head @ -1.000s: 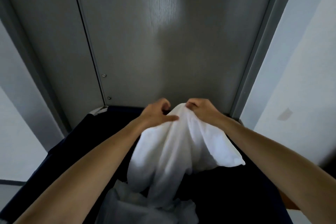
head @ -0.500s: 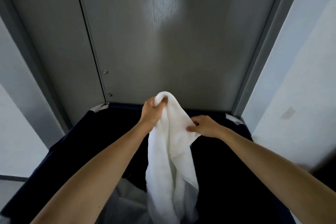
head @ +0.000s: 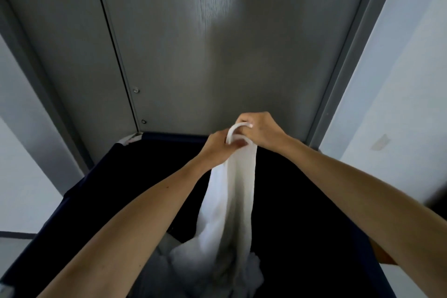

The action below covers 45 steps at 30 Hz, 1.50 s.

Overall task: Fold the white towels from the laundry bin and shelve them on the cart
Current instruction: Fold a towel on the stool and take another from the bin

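Left edge: a pale wall (head: pixel 21 176), then a grey wood-grain door (head: pixel 217 55) fills the background, with two small round screws (head: pixel 136 90) beside its seam.

Below the door, the dark navy fabric laundry bin (head: pixel 79 196) opens toward us, its far rim just under the door. Both our bare forearms reach over it.

Left hand (head: pixel 216 146): grip closed round the top of a long white cloth towel (head: pixel 232 201), fingers curled into the fabric. The towel's top edge loops in a small arc between the two hands.

Right hand (head: pixel 262 133), just beside the left: grip pinching the same top edge, fingers curled over the loop.

Towel: held above the bin's middle, hanging down in a narrow bunched column, lower end inside the bin. There it meets a crumpled pile of white linen (head: pixel 254 271) on the bin's bottom; we cannot tell how many pieces. The rest of the bin's inside is too dark to read.

Right edge: a second pale wall (head: pixel 399 104) with a small tan mark (head: pixel 381 143).
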Each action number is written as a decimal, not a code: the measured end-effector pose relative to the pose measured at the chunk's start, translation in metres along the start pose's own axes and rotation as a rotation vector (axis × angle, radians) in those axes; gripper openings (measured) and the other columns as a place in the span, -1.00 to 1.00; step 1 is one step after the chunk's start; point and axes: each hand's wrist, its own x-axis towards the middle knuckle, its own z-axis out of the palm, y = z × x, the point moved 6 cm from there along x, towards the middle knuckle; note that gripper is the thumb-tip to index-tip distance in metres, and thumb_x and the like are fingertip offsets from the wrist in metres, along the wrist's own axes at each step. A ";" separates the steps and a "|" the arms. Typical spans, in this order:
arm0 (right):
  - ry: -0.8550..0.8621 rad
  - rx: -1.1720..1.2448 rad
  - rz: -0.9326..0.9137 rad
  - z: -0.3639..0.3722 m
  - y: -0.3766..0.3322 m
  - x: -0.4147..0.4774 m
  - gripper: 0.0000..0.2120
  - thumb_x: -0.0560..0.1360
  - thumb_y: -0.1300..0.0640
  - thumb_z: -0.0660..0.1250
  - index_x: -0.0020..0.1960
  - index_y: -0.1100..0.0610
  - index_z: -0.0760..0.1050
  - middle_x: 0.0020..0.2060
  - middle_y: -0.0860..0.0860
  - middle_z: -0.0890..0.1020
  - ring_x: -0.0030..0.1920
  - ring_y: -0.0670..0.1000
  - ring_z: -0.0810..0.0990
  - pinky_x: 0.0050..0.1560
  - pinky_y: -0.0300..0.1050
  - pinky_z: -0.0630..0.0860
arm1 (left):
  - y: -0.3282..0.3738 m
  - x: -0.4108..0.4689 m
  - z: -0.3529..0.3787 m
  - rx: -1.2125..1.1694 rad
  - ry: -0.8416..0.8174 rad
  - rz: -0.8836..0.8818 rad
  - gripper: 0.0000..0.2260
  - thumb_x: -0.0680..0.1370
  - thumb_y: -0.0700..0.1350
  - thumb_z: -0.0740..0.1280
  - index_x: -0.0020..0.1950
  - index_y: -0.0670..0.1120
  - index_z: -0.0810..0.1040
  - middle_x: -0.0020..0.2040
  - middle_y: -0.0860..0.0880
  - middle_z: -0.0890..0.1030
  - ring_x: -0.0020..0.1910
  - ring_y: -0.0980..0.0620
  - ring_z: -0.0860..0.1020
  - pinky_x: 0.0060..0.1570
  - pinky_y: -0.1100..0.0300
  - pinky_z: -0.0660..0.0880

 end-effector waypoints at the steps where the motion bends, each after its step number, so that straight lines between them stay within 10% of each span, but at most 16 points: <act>1: 0.057 0.046 0.016 -0.005 0.000 0.002 -0.92 0.39 0.15 0.42 -0.23 0.13 0.54 -0.29 -0.04 0.61 -0.29 -0.19 0.52 -0.27 -0.36 0.43 | 0.000 0.001 -0.004 -0.030 0.056 -0.019 -0.92 0.56 -0.01 0.28 -0.09 0.05 0.55 -0.31 0.15 0.50 -0.30 0.21 0.46 -0.41 0.42 0.29; 6: 0.084 0.068 0.088 -0.015 0.010 0.004 -0.84 0.44 0.00 0.42 -0.17 0.07 0.51 -0.32 -0.11 0.53 -0.31 -0.18 0.45 -0.35 -0.45 0.34 | 0.005 0.007 -0.016 -0.203 0.216 0.021 -0.83 0.59 -0.01 0.24 -0.12 -0.02 0.57 -0.32 0.12 0.50 -0.33 0.19 0.44 -0.43 0.48 0.33; 12: -0.228 0.060 0.242 0.017 0.040 -0.017 -0.70 0.46 0.01 0.40 0.16 0.08 0.55 -0.04 -0.07 0.58 0.01 -0.09 0.54 -0.04 -0.28 0.38 | 0.001 0.010 -0.027 -0.292 0.357 0.032 -0.87 0.60 -0.11 0.22 -0.04 -0.06 0.55 -0.19 0.05 0.55 -0.18 0.09 0.50 -0.23 0.28 0.43; 17: -0.409 -0.125 0.365 0.051 0.083 -0.046 -0.75 0.54 0.07 0.29 0.06 0.24 0.56 -0.09 0.06 0.58 -0.03 0.03 0.55 0.00 -0.15 0.42 | 0.003 0.015 -0.048 -0.632 0.451 -0.041 -0.76 0.64 -0.13 0.13 -0.04 0.04 0.58 -0.18 0.10 0.56 -0.19 0.15 0.51 -0.16 0.28 0.47; 22: -0.221 0.106 0.417 0.062 0.087 -0.044 -0.74 0.55 0.07 0.22 0.14 0.20 0.51 0.04 0.09 0.61 0.07 0.08 0.57 0.04 -0.12 0.46 | 0.008 0.017 -0.050 -0.524 0.414 -0.042 -0.83 0.56 -0.05 0.31 -0.22 -0.03 0.47 -0.32 0.09 0.45 -0.35 0.15 0.40 -0.34 0.28 0.36; 28: -0.040 0.572 0.277 0.063 0.056 -0.026 -0.75 0.43 0.12 0.43 0.03 -0.05 0.44 0.00 -0.05 0.61 0.04 -0.02 0.59 0.09 -0.14 0.51 | 0.003 0.012 -0.034 -0.341 0.290 0.034 -0.91 0.52 -0.05 0.37 -0.18 0.11 0.57 -0.23 0.18 0.59 -0.18 0.20 0.54 -0.08 0.29 0.46; 34: 0.043 0.336 0.225 0.052 0.044 -0.012 -0.82 0.55 0.10 0.26 -0.05 0.23 0.46 -0.24 0.00 0.51 -0.26 -0.07 0.44 -0.28 -0.28 0.36 | 0.009 0.023 -0.034 -0.004 0.315 0.035 -0.81 0.61 0.01 0.20 -0.10 -0.09 0.38 -0.26 0.11 0.45 -0.24 0.14 0.41 -0.33 0.38 0.29; 39: 0.043 0.284 0.177 0.030 0.045 0.005 -0.84 0.59 0.22 0.14 -0.15 0.15 0.41 -0.30 -0.02 0.48 -0.29 -0.06 0.42 -0.36 -0.36 0.34 | 0.017 0.036 -0.025 0.099 0.101 0.081 -0.60 0.50 0.09 0.35 0.28 -0.01 0.41 0.11 0.06 0.51 0.04 0.12 0.41 -0.07 0.37 0.27; 45: 0.032 0.229 0.133 0.019 0.040 0.017 -0.90 0.61 0.19 0.12 0.03 0.18 0.40 -0.21 0.03 0.52 -0.19 -0.01 0.47 -0.30 -0.33 0.35 | 0.034 0.045 -0.038 0.242 0.179 0.205 -0.73 0.59 0.01 0.24 -0.14 -0.17 0.51 -0.31 -0.08 0.54 -0.30 0.01 0.46 -0.39 0.31 0.27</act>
